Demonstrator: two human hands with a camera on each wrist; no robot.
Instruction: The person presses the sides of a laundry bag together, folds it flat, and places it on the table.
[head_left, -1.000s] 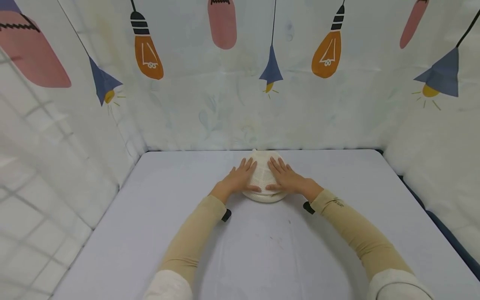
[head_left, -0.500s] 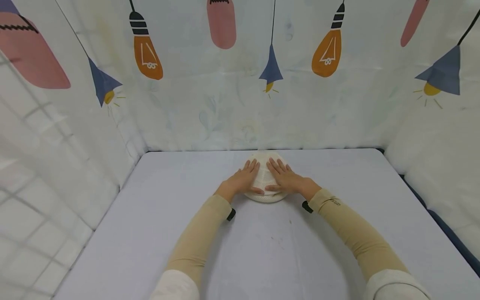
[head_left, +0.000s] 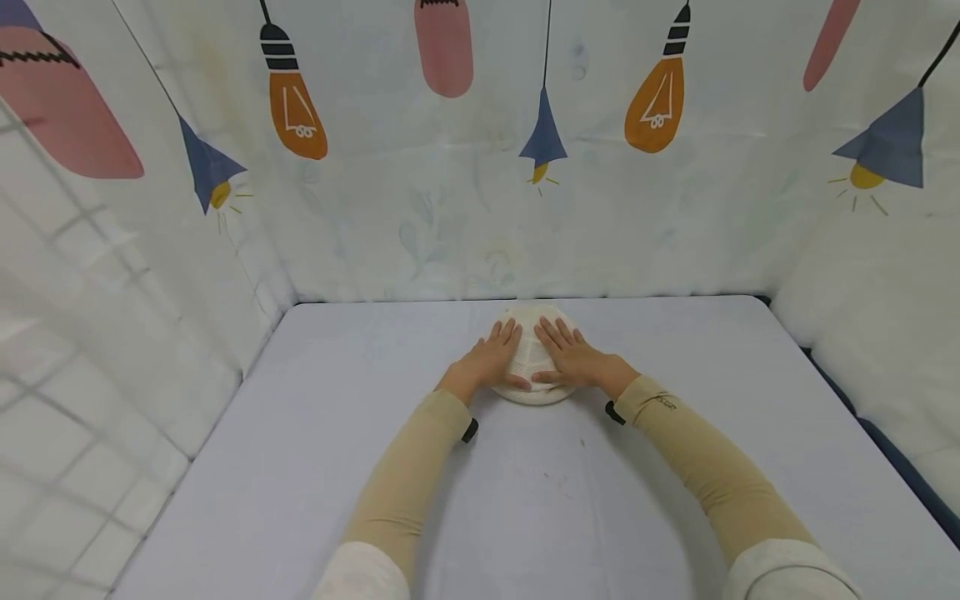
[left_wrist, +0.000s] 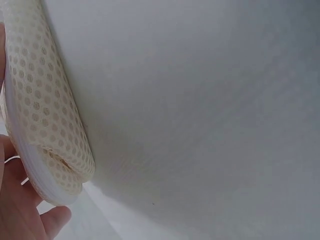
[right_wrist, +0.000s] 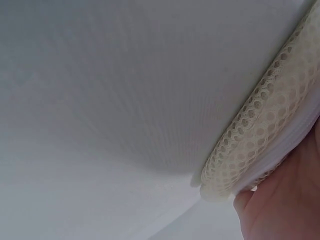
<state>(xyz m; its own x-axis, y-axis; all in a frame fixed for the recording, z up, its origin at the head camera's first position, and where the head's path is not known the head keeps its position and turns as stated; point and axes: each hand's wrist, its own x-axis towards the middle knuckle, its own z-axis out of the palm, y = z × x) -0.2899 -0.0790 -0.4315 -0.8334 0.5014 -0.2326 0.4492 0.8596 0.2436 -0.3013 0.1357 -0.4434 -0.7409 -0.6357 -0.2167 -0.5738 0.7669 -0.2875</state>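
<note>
A round, flattened cream mesh laundry bag [head_left: 529, 354] lies near the table's far edge in the head view. My left hand [head_left: 487, 360] rests on its left side and my right hand [head_left: 576, 363] on its right, fingers straight and spread, thumbs pointing toward each other. In the left wrist view the bag [left_wrist: 42, 90] shows honeycomb mesh, a white strip along its edge and a folded end, with part of the left hand [left_wrist: 20, 212] against it. The right wrist view shows the bag's rolled side [right_wrist: 265, 120] and part of the right hand [right_wrist: 290, 200]. Palms hide part of the bag.
The bag lies on a white-covered table [head_left: 525, 517] with small dark marks in the middle. Behind it stands a white curtain [head_left: 465, 225] printed with lamps and bulbs. White fabric also closes off the left and right sides.
My left hand and forearm have shifted slightly right, bringing the left hand closer to the right one. The bag's left edge has moved slightly right. My right hand stays nearly still.
</note>
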